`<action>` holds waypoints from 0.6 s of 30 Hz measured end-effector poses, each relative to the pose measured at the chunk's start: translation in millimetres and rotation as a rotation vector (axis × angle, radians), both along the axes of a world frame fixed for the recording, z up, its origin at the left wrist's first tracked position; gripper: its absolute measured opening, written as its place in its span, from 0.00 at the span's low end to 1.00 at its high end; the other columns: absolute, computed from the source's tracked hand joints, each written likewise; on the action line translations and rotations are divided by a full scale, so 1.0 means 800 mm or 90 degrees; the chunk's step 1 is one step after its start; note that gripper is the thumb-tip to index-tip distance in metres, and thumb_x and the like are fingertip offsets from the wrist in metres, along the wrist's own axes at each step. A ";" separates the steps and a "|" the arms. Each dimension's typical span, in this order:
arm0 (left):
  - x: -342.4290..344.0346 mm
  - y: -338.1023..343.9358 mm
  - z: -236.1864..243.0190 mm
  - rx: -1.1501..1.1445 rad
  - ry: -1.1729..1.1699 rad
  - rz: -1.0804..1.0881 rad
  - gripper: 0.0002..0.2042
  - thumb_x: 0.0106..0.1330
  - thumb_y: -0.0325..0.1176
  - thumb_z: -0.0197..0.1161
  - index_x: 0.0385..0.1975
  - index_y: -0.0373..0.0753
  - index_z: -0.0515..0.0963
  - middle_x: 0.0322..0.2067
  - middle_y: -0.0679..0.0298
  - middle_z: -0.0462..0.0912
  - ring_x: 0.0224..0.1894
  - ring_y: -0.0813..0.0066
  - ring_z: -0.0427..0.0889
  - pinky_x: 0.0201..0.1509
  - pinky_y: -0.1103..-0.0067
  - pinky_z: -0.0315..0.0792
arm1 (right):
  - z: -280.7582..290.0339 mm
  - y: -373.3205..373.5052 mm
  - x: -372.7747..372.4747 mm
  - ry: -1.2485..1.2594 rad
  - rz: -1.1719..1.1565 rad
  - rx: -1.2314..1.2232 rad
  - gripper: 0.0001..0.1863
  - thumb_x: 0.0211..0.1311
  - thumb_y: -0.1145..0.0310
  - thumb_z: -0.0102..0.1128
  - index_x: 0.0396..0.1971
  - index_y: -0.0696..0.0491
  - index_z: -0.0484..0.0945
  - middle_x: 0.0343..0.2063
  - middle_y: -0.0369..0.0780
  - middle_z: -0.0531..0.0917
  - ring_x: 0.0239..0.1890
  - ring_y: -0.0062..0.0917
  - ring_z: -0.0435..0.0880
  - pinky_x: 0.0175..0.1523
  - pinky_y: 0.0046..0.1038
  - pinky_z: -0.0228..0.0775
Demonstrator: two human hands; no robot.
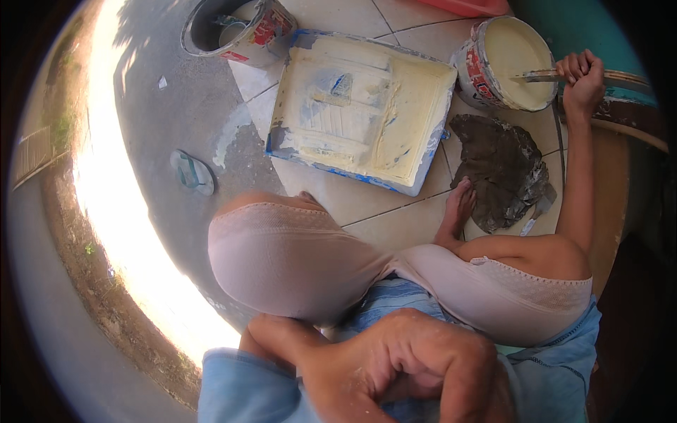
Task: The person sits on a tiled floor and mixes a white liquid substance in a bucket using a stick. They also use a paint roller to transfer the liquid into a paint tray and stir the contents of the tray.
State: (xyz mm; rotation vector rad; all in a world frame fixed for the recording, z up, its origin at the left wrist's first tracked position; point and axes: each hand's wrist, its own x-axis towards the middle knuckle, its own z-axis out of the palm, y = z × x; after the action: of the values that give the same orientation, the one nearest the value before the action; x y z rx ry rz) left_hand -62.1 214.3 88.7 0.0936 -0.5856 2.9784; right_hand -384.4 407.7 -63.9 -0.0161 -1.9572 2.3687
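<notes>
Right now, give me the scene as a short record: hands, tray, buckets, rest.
right hand: grips a stick, its far end in the right bucket
left hand: close to the camera; whether it holds anything, cannot tell
right bucket: holds cream paint
left bucket: beside the tray's far left corner
tray: coated with cream paint, blue showing at its edges
dark crumpled sheet: on the tiles, right of the tray
flip-flop: on grey ground, left

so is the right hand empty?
No, the right hand grips a stick whose end reaches into the cream paint in the bucket.
</notes>
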 end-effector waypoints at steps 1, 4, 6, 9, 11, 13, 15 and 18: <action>-0.003 0.002 -0.002 0.006 0.004 0.024 0.12 0.64 0.31 0.67 0.36 0.30 0.71 0.32 0.50 0.78 0.32 0.64 0.78 0.36 0.72 0.70 | -0.002 0.003 0.002 -0.003 -0.009 0.009 0.20 0.68 0.64 0.41 0.15 0.46 0.52 0.10 0.29 0.51 0.14 0.17 0.48 0.26 0.26 0.52; -0.007 0.001 0.000 0.005 0.008 0.086 0.13 0.63 0.32 0.68 0.36 0.30 0.72 0.30 0.52 0.77 0.29 0.65 0.77 0.33 0.73 0.69 | 0.009 0.012 0.002 -0.033 -0.014 0.038 0.20 0.68 0.64 0.41 0.15 0.46 0.52 0.10 0.29 0.51 0.14 0.17 0.48 0.26 0.26 0.51; -0.013 -0.002 0.001 0.007 0.015 0.119 0.14 0.63 0.32 0.68 0.36 0.29 0.73 0.28 0.53 0.77 0.28 0.65 0.76 0.31 0.73 0.68 | 0.014 0.016 0.006 -0.054 -0.014 0.055 0.20 0.68 0.64 0.41 0.15 0.46 0.52 0.10 0.29 0.51 0.14 0.17 0.48 0.25 0.25 0.50; -0.015 -0.002 -0.003 -0.012 0.039 0.163 0.15 0.62 0.33 0.69 0.36 0.29 0.73 0.25 0.54 0.76 0.25 0.65 0.75 0.27 0.74 0.67 | 0.009 0.016 0.018 -0.073 0.032 0.042 0.20 0.69 0.64 0.41 0.15 0.46 0.52 0.10 0.29 0.51 0.14 0.17 0.49 0.25 0.25 0.49; -0.015 -0.006 -0.014 -0.075 0.106 0.136 0.16 0.62 0.35 0.69 0.38 0.29 0.73 0.30 0.55 0.76 0.30 0.67 0.76 0.35 0.75 0.68 | -0.004 0.016 0.024 -0.053 0.102 -0.009 0.20 0.69 0.63 0.40 0.15 0.46 0.52 0.10 0.29 0.52 0.14 0.17 0.49 0.24 0.24 0.48; -0.009 -0.009 -0.045 -0.187 0.160 0.074 0.15 0.62 0.31 0.68 0.39 0.29 0.72 0.37 0.55 0.76 0.38 0.68 0.78 0.44 0.76 0.70 | -0.017 0.016 0.031 -0.030 0.164 -0.040 0.20 0.70 0.62 0.40 0.15 0.46 0.52 0.10 0.29 0.53 0.13 0.16 0.49 0.24 0.24 0.48; -0.003 -0.015 -0.053 -0.257 0.128 0.009 0.15 0.60 0.29 0.69 0.41 0.30 0.72 0.39 0.57 0.76 0.40 0.69 0.78 0.47 0.76 0.71 | -0.024 -0.018 0.036 0.014 0.219 -0.060 0.20 0.69 0.62 0.41 0.15 0.46 0.52 0.10 0.29 0.53 0.13 0.16 0.49 0.23 0.24 0.48; -0.010 -0.026 -0.064 -0.752 0.231 -0.127 0.16 0.56 0.30 0.70 0.41 0.34 0.72 0.36 0.59 0.78 0.38 0.69 0.79 0.43 0.77 0.73 | -0.037 -0.026 0.001 0.111 0.195 -0.010 0.19 0.67 0.63 0.42 0.16 0.47 0.53 0.11 0.29 0.53 0.14 0.15 0.52 0.22 0.23 0.48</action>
State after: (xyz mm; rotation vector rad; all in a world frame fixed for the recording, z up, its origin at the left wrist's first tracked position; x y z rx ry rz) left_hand -70.2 193.8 37.2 0.4068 1.1037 2.5112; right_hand -383.3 387.1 -93.3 0.5064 -1.9786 2.4606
